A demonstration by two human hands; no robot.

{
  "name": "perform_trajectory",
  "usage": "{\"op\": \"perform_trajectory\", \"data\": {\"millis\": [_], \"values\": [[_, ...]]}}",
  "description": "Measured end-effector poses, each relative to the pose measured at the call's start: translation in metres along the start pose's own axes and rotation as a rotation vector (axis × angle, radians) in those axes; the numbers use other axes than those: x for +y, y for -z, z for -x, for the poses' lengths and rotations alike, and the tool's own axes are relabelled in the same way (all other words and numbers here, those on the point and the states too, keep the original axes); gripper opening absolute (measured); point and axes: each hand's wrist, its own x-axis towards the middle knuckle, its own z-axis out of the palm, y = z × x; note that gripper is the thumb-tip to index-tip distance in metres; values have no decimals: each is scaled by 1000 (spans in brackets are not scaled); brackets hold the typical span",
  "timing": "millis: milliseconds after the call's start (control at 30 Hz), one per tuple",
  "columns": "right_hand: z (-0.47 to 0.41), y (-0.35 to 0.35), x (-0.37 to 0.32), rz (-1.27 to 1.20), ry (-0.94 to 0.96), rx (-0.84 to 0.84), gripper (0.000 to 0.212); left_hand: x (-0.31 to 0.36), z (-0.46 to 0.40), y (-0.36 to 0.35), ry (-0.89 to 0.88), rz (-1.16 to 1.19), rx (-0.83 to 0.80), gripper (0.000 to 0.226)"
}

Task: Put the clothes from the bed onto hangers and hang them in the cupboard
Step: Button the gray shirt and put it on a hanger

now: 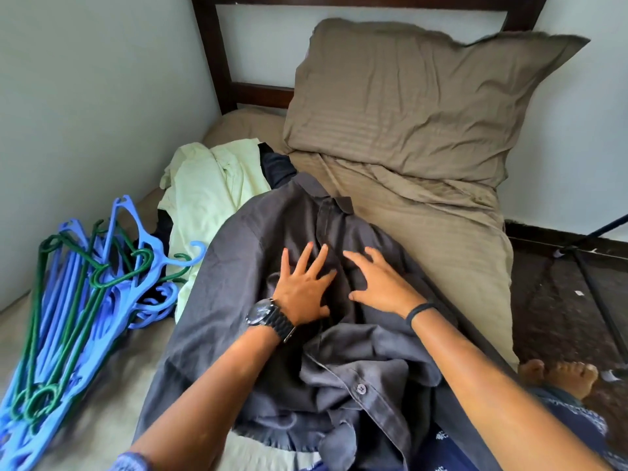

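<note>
On the bed [441, 215], both hands [302, 294] [384, 283] press splayed fingers onto a grey shirt [238, 266], its hem bunched.

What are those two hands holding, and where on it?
Nothing is gripped. The left hand and right hand press spread fingers on the grey shirt, just below its collar.

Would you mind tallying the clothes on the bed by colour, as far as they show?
Grey shirt, under both hands: 1
Pale green garment: 1
Dark garment, mostly hidden behind them: at least 1
Total: at least 3
</note>
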Motion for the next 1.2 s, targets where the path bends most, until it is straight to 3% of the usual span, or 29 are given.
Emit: {"op": "perform_trajectory", "data": {"millis": [100,200,367,433,533,633,767,900,1000,1133,1200], "values": [[0,-19,2,301,32,-99,57,-6,-6,-9,21,10,-274,48],[8,-19,2,300,59,-106,31,-11,5,-9,-26,39,-294,40],[8,-8,-3,251,8,-425,27,-17,10,-15,-43,124,-397,35],[2,-5,-5,261,6,-426,24,-18,7,-12,-38,289,-261,30],[-8,-2,-13,227,82,-194,24,-29,10,-11,-54,664,74,21],[-14,0,-43,-46,204,44,15,-54,28,-9,39,972,410,18],[-21,-8,-109,-375,277,36,10,-101,65,-17,230,1141,637,32],[-40,-45,-169,-459,378,-95,13,-154,106,-55,573,907,711,23],[-57,-78,-211,-450,431,-203,20,-185,135,-88,880,632,588,34],[-75,-119,-247,-303,505,-300,49,-190,155,-93,1064,494,356,48],[-84,-131,-253,-257,468,-317,60,-192,156,-94,1068,454,375,44]]}}
